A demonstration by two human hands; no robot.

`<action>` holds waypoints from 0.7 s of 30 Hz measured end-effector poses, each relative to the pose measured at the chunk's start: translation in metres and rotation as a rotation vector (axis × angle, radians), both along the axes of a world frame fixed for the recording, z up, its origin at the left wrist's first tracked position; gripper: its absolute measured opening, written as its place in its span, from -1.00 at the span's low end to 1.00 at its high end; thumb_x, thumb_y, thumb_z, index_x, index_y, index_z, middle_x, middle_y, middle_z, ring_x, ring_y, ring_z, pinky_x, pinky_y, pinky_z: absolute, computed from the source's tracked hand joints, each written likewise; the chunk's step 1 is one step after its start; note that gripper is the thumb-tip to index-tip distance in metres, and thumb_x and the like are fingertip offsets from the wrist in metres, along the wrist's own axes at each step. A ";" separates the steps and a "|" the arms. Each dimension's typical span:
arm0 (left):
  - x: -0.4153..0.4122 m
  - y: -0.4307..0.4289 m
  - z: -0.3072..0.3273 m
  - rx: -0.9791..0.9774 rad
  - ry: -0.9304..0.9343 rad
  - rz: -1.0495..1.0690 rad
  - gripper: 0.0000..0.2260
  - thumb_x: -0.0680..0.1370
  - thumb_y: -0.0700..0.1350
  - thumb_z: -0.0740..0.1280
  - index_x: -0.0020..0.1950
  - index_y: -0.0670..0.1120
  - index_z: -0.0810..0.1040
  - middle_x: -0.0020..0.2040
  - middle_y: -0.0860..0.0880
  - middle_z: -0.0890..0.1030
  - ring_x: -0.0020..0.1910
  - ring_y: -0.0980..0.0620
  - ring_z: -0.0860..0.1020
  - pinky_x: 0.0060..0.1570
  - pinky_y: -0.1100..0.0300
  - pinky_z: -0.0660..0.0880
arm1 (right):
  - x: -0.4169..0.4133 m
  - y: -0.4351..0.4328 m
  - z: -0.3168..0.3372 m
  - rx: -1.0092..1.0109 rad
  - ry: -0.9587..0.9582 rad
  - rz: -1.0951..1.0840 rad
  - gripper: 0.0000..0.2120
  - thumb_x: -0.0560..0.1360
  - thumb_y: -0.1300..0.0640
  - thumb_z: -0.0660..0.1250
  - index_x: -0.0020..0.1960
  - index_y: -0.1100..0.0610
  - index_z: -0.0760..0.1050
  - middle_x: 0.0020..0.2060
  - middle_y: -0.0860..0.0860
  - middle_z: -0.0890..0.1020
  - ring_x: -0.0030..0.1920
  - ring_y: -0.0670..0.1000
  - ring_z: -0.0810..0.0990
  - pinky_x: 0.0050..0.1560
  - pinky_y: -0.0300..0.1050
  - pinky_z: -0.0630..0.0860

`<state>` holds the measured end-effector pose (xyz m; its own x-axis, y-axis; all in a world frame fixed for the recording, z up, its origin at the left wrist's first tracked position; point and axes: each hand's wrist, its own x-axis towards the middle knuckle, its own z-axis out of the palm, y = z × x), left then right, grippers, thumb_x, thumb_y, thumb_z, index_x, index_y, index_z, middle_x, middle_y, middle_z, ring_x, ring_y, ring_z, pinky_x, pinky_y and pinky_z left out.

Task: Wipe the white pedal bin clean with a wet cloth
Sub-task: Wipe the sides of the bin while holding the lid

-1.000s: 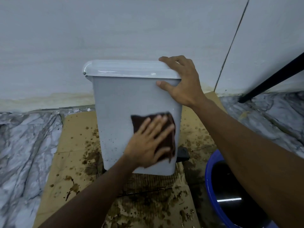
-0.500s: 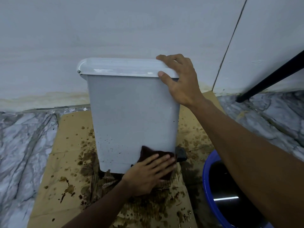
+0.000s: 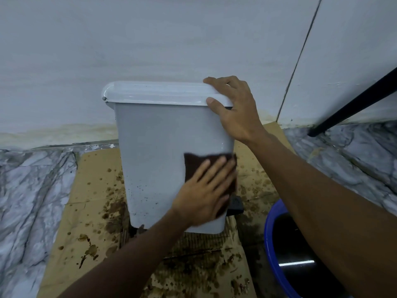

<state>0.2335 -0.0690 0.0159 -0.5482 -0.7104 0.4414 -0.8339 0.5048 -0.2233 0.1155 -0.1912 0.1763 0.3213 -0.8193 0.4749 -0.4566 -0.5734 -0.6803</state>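
Risen from the base, our left hand [image 3: 204,194] presses the brown cloth [image 3: 194,164] flat-fingered against the white pedal bin [image 3: 154,147], while our right hand [image 3: 234,108] grips the lid [image 3: 154,92] to steady it on the cardboard [image 3: 92,190].

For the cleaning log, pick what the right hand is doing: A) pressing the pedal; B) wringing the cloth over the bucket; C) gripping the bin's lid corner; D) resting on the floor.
C: the right hand grips the right corner of the lid on the white pedal bin, while the left hand presses the brown cloth flat against its front.
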 end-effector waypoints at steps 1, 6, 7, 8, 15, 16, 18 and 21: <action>0.003 0.016 -0.019 0.032 -0.101 -0.046 -0.44 0.74 0.10 -0.05 0.68 -0.15 0.09 0.69 -0.17 -0.07 0.68 -0.16 -0.10 0.61 -0.13 -0.26 | 0.000 0.000 0.000 0.002 -0.002 0.001 -0.64 0.59 0.05 0.34 0.38 -0.06 0.53 0.22 -0.07 0.53 0.30 -0.02 0.39 0.40 0.00 0.30; 0.021 0.055 -0.062 0.105 -0.285 -0.155 -0.43 0.74 0.12 -0.02 0.70 -0.12 0.01 0.70 -0.12 -0.13 0.68 -0.09 -0.12 0.61 -0.06 -0.31 | 0.001 0.002 -0.002 -0.017 -0.015 -0.005 -0.64 0.59 0.03 0.33 0.38 -0.06 0.53 0.22 -0.08 0.53 0.30 -0.03 0.39 0.38 -0.02 0.32; 0.022 0.051 -0.056 0.092 -0.243 -0.131 -0.42 0.74 0.13 -0.02 0.70 -0.11 -0.01 0.70 -0.11 -0.15 0.68 -0.08 -0.13 0.61 -0.05 -0.31 | 0.002 0.002 -0.002 -0.019 -0.016 -0.006 -0.64 0.58 0.03 0.33 0.37 -0.06 0.54 0.22 -0.07 0.53 0.30 -0.02 0.39 0.38 0.00 0.32; 0.023 0.043 -0.046 0.076 -0.176 -0.089 -0.40 0.73 0.15 -0.02 0.70 -0.09 -0.03 0.70 -0.11 -0.18 0.68 -0.08 -0.14 0.61 -0.04 -0.30 | 0.002 0.003 -0.002 -0.023 -0.019 -0.008 -0.64 0.58 0.03 0.33 0.37 -0.06 0.54 0.22 -0.07 0.53 0.30 -0.02 0.39 0.38 0.02 0.33; 0.047 -0.035 0.049 -0.193 0.466 0.425 -0.33 0.69 0.22 0.08 0.69 -0.11 0.03 0.69 -0.16 -0.06 0.68 -0.17 -0.07 0.62 -0.13 -0.14 | 0.004 0.003 -0.006 -0.091 -0.012 -0.024 -0.61 0.55 -0.04 0.32 0.36 -0.06 0.54 0.20 -0.11 0.52 0.30 0.01 0.41 0.34 0.07 0.38; 0.049 -0.035 0.049 -0.203 0.516 0.477 -0.33 0.69 0.22 0.08 0.69 -0.13 0.04 0.69 -0.17 -0.05 0.68 -0.18 -0.07 0.62 -0.15 -0.12 | 0.004 0.003 -0.006 -0.096 -0.014 -0.026 -0.61 0.55 -0.03 0.33 0.36 -0.05 0.54 0.20 -0.10 0.52 0.30 0.01 0.41 0.34 0.07 0.39; 0.048 -0.021 0.031 -0.185 0.608 0.557 -0.32 0.70 0.21 0.08 0.69 -0.15 0.02 0.69 -0.19 -0.05 0.67 -0.21 -0.07 0.62 -0.17 -0.11 | 0.004 0.002 -0.008 -0.099 -0.024 -0.033 -0.62 0.55 -0.02 0.35 0.36 -0.05 0.55 0.20 -0.08 0.52 0.30 0.02 0.42 0.33 0.05 0.39; 0.032 0.023 -0.013 -0.093 0.747 0.691 -0.32 0.71 0.19 0.05 0.69 -0.18 -0.02 0.69 -0.20 -0.08 0.67 -0.23 -0.08 0.62 -0.21 -0.09 | 0.006 0.000 -0.009 -0.119 -0.031 -0.042 -0.62 0.54 -0.01 0.36 0.35 -0.02 0.56 0.21 -0.01 0.55 0.29 0.06 0.44 0.31 -0.02 0.40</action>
